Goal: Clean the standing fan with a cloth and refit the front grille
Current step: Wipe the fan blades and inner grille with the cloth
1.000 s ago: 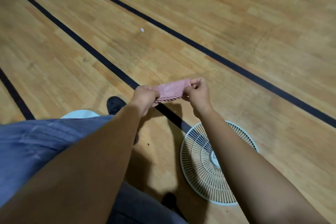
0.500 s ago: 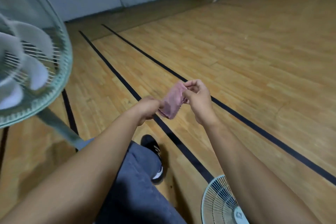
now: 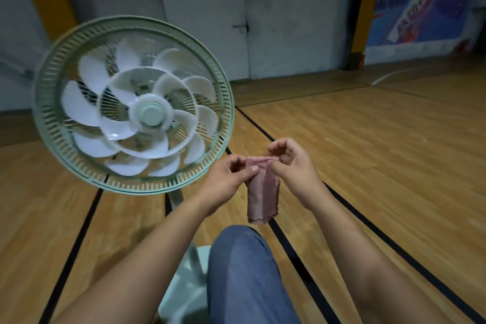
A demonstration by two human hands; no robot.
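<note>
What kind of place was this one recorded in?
Probably an indoor sports hall: a wooden floor with black court lines, padded pillars, and a sports banner on the wall.

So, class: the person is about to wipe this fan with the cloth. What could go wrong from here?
1. The blades are bare, the front grille off; a hard wipe might bend one.
2. The cloth hangs loose from both hands, left hand and right hand; it may snag on the rear guard.
3. Pushing could tip the fan.
</note>
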